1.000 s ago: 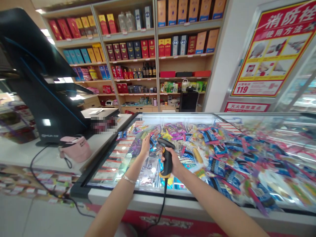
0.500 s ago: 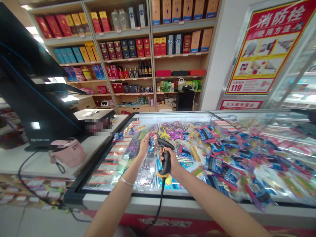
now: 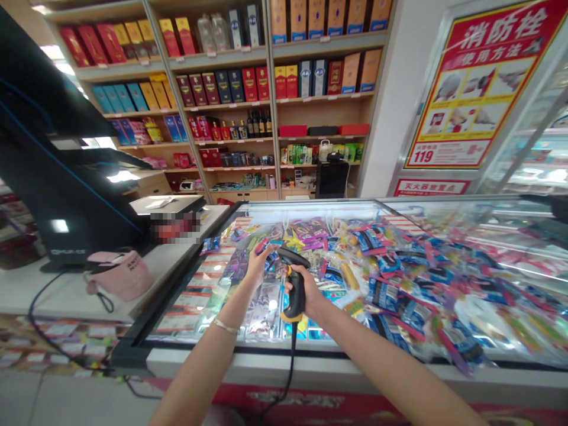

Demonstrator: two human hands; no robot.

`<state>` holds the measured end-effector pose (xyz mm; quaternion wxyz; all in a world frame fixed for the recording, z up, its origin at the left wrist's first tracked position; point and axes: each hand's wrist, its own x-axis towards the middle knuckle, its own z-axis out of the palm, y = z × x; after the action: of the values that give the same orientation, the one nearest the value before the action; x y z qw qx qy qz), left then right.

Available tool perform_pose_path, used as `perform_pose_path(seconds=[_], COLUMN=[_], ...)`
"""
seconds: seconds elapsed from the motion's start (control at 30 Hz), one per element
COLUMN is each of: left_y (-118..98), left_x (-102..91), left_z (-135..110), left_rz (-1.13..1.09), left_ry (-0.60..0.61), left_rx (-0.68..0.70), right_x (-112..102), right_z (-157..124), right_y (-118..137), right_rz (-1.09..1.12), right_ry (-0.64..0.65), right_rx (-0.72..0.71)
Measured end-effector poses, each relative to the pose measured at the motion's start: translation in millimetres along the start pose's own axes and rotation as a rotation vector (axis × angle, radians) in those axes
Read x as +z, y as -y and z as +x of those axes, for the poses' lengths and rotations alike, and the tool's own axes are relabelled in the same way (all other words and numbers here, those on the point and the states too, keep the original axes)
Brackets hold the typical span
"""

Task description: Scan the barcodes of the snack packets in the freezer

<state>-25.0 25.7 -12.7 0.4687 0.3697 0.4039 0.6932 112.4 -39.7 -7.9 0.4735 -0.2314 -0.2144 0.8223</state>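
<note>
My right hand (image 3: 313, 294) is wrapped round the handle of a black and yellow barcode scanner (image 3: 296, 299), its cord hanging down over the front of the glass-topped case. The scanner head points left, towards my other hand. Just beside it, my left hand (image 3: 255, 266) is closed on a small snack packet (image 3: 268, 246) with red and blue on it, partly covered by the fingers. Both hands are above the glass of the case, over the packets there.
Many blue and pink snack packets (image 3: 415, 254) lie across the right side of the display case (image 3: 204, 362). To the left, a counter (image 3: 20, 293) bears a pink cup-shaped bag (image 3: 126, 277) and a dark checkout screen stand (image 3: 66, 231). Shelves of boxes (image 3: 235, 86) stand behind.
My left hand has shifted slightly left and turned the packet, so more red shows. The scanner head has moved a little left with my right hand.
</note>
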Motion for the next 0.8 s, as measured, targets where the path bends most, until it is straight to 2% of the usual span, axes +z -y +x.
perform_pose_path(seconds=[0.1, 0.17, 0.27, 0.33, 0.5, 0.6, 0.7, 0.8], left_y=[0.2, 0.0, -5.1, -12.4, -34.0, -41.8, -45.8, -47.9], left_x=[-2.3, -4.6, -8.7, -12.4, -26.4, -35.4, -41.0, -41.8], left_z=[0.9, 2.4, 4.6, 5.8, 9.0, 11.3, 12.9, 12.8], left_rz=[0.034, 0.053, 0.121, 0.209, 0.357, 0.454, 0.539, 0.561], left_ry=[-0.06, -0.092, -0.12, -0.127, 0.013, 0.058, 0.028, 0.003], left_rx=[-0.026, -0.043, -0.073, -0.131, -0.282, -0.263, -0.18, -0.081], right_x=[1.3, 1.8, 0.8, -0.4, -0.6, -0.2, -1.0, -1.1], right_z=[-0.7, -1.2, -0.9, -0.6, -3.3, -7.1, -9.8, -10.6], right_y=[3.1, 7.0, 15.8, 23.0, 38.3, 42.3, 43.1, 42.6], right_rz=[-0.05, -0.134, -0.35, -0.499, -0.81, -0.99, -1.137, -1.177], right_ry=[-0.001, -0.055, -0.156, -0.158, -0.036, 0.045, 0.068, 0.093], right_rx=[-0.003, -0.03, -0.106, -0.131, -0.232, -0.291, -0.356, -0.368])
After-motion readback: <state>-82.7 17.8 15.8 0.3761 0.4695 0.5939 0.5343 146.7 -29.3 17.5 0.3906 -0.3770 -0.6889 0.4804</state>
